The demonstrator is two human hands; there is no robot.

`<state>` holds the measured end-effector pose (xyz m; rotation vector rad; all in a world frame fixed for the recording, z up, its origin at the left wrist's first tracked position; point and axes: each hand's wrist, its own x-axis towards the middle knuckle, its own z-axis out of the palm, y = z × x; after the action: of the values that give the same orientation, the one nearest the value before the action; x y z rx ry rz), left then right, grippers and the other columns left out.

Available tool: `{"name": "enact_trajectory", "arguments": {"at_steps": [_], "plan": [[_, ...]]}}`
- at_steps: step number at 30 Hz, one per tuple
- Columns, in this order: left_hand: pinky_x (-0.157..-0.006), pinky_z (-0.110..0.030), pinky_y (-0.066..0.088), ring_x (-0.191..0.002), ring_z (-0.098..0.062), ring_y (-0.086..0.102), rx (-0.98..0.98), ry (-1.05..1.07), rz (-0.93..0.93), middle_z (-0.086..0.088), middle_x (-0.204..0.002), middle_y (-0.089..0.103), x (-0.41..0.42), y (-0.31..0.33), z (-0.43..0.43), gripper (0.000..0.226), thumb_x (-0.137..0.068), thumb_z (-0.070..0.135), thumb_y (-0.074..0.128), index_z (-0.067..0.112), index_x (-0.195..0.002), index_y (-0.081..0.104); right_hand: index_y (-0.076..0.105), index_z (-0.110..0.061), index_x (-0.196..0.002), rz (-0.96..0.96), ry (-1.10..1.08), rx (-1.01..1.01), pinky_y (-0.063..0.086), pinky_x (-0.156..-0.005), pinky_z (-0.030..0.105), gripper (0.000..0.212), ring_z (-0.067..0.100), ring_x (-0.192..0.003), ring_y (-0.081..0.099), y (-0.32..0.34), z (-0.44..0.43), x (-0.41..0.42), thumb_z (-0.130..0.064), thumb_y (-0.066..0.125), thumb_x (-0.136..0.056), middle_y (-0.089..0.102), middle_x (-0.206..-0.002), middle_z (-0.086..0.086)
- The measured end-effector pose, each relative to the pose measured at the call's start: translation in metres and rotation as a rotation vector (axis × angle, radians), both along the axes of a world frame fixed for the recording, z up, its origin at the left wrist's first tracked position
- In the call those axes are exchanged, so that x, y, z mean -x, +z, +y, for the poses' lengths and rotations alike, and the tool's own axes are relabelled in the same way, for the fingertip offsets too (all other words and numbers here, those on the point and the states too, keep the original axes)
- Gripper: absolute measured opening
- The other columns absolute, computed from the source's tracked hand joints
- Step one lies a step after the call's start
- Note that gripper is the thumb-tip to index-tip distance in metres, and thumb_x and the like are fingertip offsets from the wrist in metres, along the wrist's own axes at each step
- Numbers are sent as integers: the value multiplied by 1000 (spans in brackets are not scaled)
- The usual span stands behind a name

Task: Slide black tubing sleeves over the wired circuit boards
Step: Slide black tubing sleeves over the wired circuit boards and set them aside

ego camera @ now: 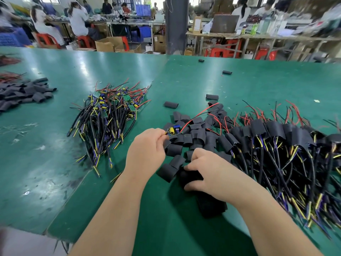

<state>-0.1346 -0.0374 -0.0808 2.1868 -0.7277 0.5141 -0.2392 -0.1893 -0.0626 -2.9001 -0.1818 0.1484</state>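
Pinching a circuit board (173, 130) in your left hand (147, 148), you are gripping a black sleeve (191, 179) in your right hand (210, 170).

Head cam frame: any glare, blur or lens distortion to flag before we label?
Head view: white glare streaks the green table at left; far benches and the right corners smear with blur; wide-angle lens bows the table's far edge; left hand pinching the circuit board and right hand gripping a black sleeve look fairly sharp.

The head-worn camera looks forward and down over the green table (46, 163), close above the left hand (145, 150) and right hand (206, 170).
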Motion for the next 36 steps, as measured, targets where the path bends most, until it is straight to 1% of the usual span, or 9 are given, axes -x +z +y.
{"name": "enact_trajectory", "arguments": {"at_steps": [4,7,11,13,16,21,25,30,36], "plan": [[-68,-42,49,-74,-28,57,2,-13,-3,-4,-76,64,0,0,0,16,-91,10,54,8,-85,68,63,-9,-78,-58,-27,-129,48,-76,40,33,19,-82,51,2,-1,3,-41,69,-72,45,-90,2],[-67,-42,48,-71,-27,57,9,-23,-6,-5,-74,64,0,1,-1,15,-90,9,55,7,-83,68,64,-13,-80,-67,-30,-162,50,-72,38,31,13,-80,51,0,-3,3,-40,68,-66,49,-88,-2],[-66,-41,48,-70,-28,58,31,-27,1,-5,-73,65,0,3,0,24,-87,19,48,6,-82,68,63,-25,-82,-202,-69,-349,45,-64,17,27,-1,-70,55,0,-12,1,-41,72,-62,59,-81,-10],[-66,-38,47,-70,-27,58,55,-27,5,-5,-74,66,0,3,0,25,-86,19,47,6,-82,68,64,-32,-86,-267,-136,-550,45,-65,10,29,-4,-66,59,3,-20,2,-43,73,-60,65,-79,-16],[-64,-29,43,-68,-23,57,87,-22,9,0,-74,66,1,4,1,24,-86,16,47,7,-84,69,65,-38,-84,-371,-201,-913,50,-68,15,29,1,-66,65,7,-28,3,-31,80,-60,67,-76,-19],[-64,-4,36,-65,-4,52,145,-55,-7,12,-71,60,4,8,2,20,-86,9,49,7,-83,69,64,-14,-90,-565,-360,-1741,55,-75,30,23,22,-80,69,8,-34,-2,-10,76,-71,66,-86,16],[-65,-3,37,-69,2,55,165,-87,-28,14,-71,59,5,8,1,19,-86,7,51,5,-84,69,61,-8,-98,-562,-517,-2161,56,-70,23,13,19,-98,70,11,-32,-4,-16,61,-88,74,-97,9],[-66,-3,40,-73,0,56,170,-122,-42,16,-73,59,7,7,-1,18,-85,5,52,5,-85,70,59,-8,-99,-580,-557,-2361,54,-63,17,15,12,-95,71,17,-36,-1,-20,59,-90,73,-104,6],[-64,-16,45,-69,-7,56,136,-155,-82,10,-68,60,7,5,-2,14,-84,5,55,6,-81,69,59,-10,-102,-626,-495,-2415,56,-69,21,34,14,-98,70,24,-36,-1,-20,68,-70,74,-97,2]]}}
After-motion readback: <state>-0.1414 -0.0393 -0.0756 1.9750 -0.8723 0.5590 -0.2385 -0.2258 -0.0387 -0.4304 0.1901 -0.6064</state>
